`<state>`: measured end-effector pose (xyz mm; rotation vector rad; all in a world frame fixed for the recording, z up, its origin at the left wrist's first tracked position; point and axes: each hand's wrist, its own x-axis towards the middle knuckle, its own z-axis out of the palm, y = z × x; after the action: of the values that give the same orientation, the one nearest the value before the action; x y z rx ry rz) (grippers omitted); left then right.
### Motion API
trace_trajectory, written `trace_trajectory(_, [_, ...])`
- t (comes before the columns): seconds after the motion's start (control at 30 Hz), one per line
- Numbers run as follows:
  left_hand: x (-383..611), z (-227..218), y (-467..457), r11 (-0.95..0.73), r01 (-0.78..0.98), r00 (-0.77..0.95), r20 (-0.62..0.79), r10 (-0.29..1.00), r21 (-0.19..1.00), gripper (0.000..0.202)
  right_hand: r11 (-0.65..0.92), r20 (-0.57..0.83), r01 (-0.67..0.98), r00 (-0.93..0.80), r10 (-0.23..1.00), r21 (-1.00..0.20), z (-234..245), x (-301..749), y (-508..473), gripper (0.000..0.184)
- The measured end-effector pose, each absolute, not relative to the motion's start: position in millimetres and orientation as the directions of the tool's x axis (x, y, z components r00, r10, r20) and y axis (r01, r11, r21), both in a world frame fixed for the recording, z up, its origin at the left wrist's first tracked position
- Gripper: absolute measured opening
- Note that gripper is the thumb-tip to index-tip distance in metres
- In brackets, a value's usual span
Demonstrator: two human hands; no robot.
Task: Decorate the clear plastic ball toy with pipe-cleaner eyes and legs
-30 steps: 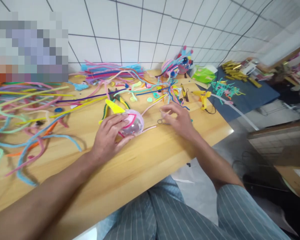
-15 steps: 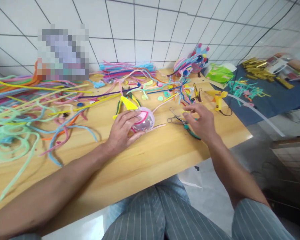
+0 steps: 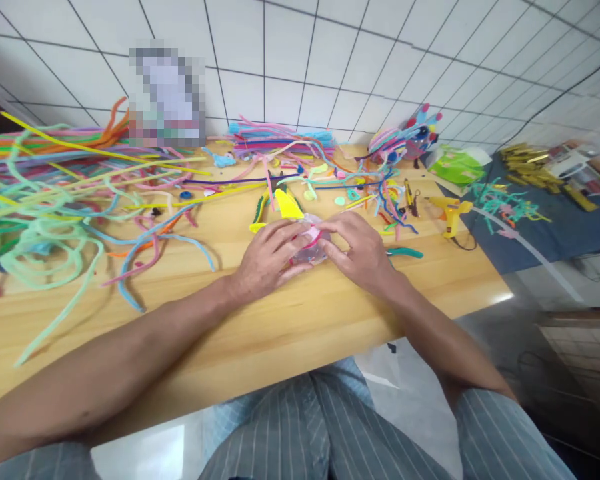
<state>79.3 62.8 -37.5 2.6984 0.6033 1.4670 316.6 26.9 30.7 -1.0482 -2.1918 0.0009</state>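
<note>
Tabletop point(image 3: 290, 327): ball point(image 3: 314, 250) (clear) between both hands point(image 3: 267, 261) point(image 3: 363, 257).

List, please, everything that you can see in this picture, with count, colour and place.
table: one, light wood, across the view
clear ball: one, clear with pink trim, table middle
yellow piece: one, yellow, just behind the ball
pliers: one, green and yellow handles, left of the yellow piece
teal-handled tool: one, teal, right of the ball
glue gun: one, yellow, table's right end
loose pipe cleaners: many, mixed colours, table's left and back
pipe-cleaner figure: one, multicoloured, at the back
green packet: one, green, right rear
gold sticks: many, gold, on the blue mat
left hand: on the ball
right hand: on the ball
</note>
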Motion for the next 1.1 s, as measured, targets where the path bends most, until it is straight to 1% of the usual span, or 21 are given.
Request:
trace_trajectory(0.23, [78.6,-45.4,62.0,-0.912,0.347,0.525,0.76,0.382,0.219,0.056,0.677,0.583,0.632,-0.405,0.704,-0.378,29.0,319.2,27.4,0.014])
trace_trajectory(0.33, [79.4,-45.7,61.6,-0.918,0.331,0.523,0.767,0.372,0.22,0.057,0.673,0.591,0.618,-0.384,0.709,-0.406,26.7,320.9,26.0,0.014])
trace_trajectory(0.43, [80.7,-45.0,61.4,-0.925,0.326,0.509,0.788,0.346,0.196,0.059,0.666,0.592,0.613,-0.368,0.717,-0.426,24.7,321.9,23.6,0.015])
trace_trajectory(0.57, [81.0,-44.4,61.1,-0.933,0.323,0.498,0.809,0.312,0.162,0.06,0.659,0.598,0.623,-0.355,0.718,-0.421,24.5,321.1,21.8,0.012])
trace_trajectory(0.7, [79.6,-45.0,60.9,-0.926,0.325,0.517,0.785,0.342,0.19,0.057,0.656,0.582,0.634,-0.371,0.723,-0.41,26.6,319.7,23.1,0.01])
trace_trajectory(0.83, [78.6,-46.5,61.1,-0.916,0.334,0.534,0.757,0.376,0.22,0.053,0.645,0.543,0.65,-0.398,0.74,-0.402,28.9,320.0,26.4,0.009])
trace_trajectory(0.93, [79.2,-47.4,61.2,-0.919,0.324,0.525,0.766,0.373,0.225,0.053,0.624,0.495,0.675,-0.417,0.762,-0.392,30.7,320.8,28.7,0.009])
trace_trajectory(1.1, [80.8,-46.7,60.7,-0.923,0.338,0.512,0.787,0.345,0.185,0.049,0.603,0.45,0.715,-0.434,0.78,-0.354,32.4,319.2,30.8,0.009])
